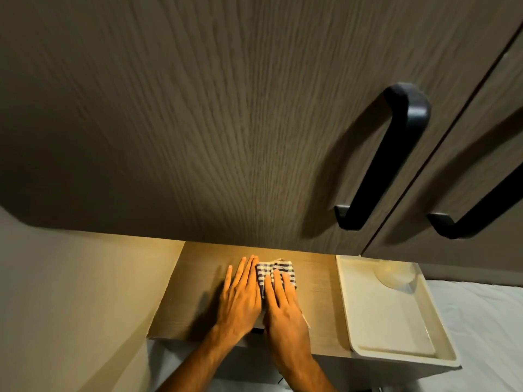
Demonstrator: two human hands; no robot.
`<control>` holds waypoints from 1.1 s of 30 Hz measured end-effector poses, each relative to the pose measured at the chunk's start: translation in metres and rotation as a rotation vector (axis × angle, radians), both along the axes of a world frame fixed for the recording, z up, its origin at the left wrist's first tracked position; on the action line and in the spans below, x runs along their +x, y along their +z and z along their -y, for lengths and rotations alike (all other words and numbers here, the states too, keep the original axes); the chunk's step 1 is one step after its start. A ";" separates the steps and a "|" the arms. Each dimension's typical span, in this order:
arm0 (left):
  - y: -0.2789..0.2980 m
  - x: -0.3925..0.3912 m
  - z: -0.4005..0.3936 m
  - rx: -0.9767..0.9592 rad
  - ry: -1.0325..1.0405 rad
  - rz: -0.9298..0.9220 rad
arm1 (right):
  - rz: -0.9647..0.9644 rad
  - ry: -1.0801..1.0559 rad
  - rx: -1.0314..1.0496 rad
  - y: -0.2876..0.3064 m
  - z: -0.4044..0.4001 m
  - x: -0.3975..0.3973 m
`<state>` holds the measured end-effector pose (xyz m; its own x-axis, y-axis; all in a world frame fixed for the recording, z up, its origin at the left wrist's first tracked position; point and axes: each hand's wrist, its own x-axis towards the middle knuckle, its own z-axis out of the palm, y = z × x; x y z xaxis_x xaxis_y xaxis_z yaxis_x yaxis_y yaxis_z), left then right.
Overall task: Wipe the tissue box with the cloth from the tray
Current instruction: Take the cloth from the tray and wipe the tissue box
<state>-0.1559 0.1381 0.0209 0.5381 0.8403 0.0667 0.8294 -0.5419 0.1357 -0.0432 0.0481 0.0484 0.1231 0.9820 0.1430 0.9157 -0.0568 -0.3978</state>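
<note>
Head view. Both hands lie flat, fingers extended, on a wooden shelf (pixel 198 301) under a cabinet (pixel 226 123).

Left hand (pixel 240 295): open, palm down on bare wood, fingers pointing far, its inner edge touching the cloth (pixel 278 271).

Right hand (pixel 283 301): open, pressing down on the checked cloth, gripping nothing. The cloth shows past the fingertips, and a corner peeks out at the right of the palm.

Tray (pixel 441 321): just right of the hands, nothing in it except a round pale shape at the far end that I cannot identify.

Tissue box: not in view. It is possibly hidden under the palms or behind the cabinet; cannot tell.

Risks, as I judge them:
- The cloth is bunched, so a flat-palm push may roll it up or slide off it.
- The cabinet hangs low, so reaching far could knock knuckles on its edge.
- The tray overhangs the near shelf edge, so a rightward sweep could nudge it off.
- With the box unseen, wiping may land on the shelf instead.
</note>
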 end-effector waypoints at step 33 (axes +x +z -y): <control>0.024 0.063 -0.010 -0.070 0.078 0.152 | -1.225 -0.473 -0.203 -0.009 0.008 0.046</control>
